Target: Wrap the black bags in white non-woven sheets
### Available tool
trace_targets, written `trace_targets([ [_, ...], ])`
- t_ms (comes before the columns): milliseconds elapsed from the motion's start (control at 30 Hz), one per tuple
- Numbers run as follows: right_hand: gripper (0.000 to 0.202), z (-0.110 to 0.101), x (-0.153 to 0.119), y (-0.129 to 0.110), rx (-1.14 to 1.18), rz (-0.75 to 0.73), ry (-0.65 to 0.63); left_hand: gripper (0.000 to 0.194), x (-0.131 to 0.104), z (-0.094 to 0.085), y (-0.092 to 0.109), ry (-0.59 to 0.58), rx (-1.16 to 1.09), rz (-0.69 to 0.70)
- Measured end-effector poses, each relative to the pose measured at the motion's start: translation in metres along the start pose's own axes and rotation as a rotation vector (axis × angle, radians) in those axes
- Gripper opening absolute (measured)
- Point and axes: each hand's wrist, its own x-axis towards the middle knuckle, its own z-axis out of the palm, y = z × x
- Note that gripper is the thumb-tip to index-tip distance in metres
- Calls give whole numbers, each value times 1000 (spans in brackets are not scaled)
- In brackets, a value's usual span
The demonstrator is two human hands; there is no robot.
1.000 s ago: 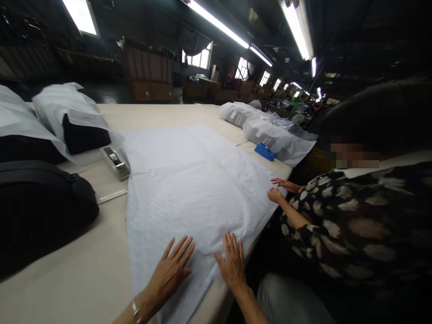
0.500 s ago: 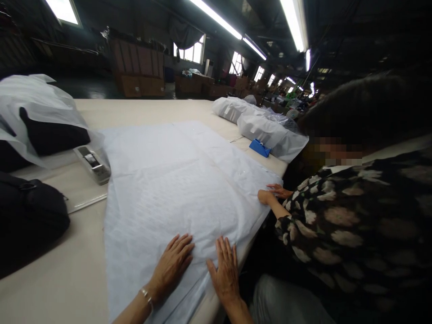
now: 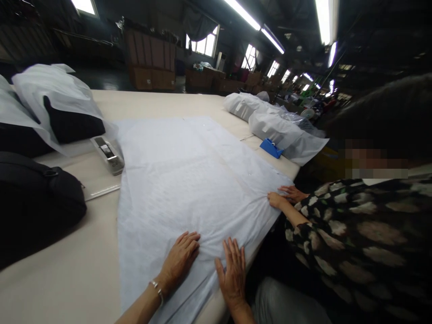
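A large pale white sheet (image 3: 162, 189), thin and slightly see-through, lies spread over the table. My left hand (image 3: 180, 256), with a bracelet at the wrist, rests flat on it near the front. Beside it, my right hand (image 3: 232, 270) presses on the sheet close to the table's edge, fingers stretched out. Neither hand grips anything. Creases run through the sheet from my hands toward a co-worker's hands (image 3: 285, 196), which hold its right edge. Whether the sheet has one layer or several, I cannot tell.
The co-worker in a flowered top (image 3: 364, 225) stands close on my right. Black bags (image 3: 37, 202), some under white wrapping, are at the left by a grey metal-like device (image 3: 108, 155). Wrapped bundles (image 3: 273, 128) and a blue object (image 3: 271, 147) lie on the cream table (image 3: 84, 279).
The view has swung a little left, shifting everything rightward. The co-worker's hands have drawn the sheet tighter, with sharper creases near them. My hands stay flat on it.
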Motion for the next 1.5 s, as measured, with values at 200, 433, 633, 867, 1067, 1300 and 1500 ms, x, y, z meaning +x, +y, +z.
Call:
trace_targets([
  [200,58,0,0,0,-34,-9,7,12,0,3,-4,13,6,16],
  [433,55,1,-1,0,11,-15,31,14,0,5,-6,-8,16,17],
  [633,54,1,0,0,27,-4,46,16,-2,6,-7,-22,19,11],
  [867,53,0,0,-1,39,10,51,16,1,2,-4,-11,16,21],
  [1067,53,2,-1,1,40,9,48,15,2,3,-6,-7,23,20],
  [1300,53,5,-2,0,46,12,54,18,0,5,-6,-44,-7,-14],
  [1500,61,-11,3,13,155,-27,-33,16,18,-13,8,-188,-13,-156],
])
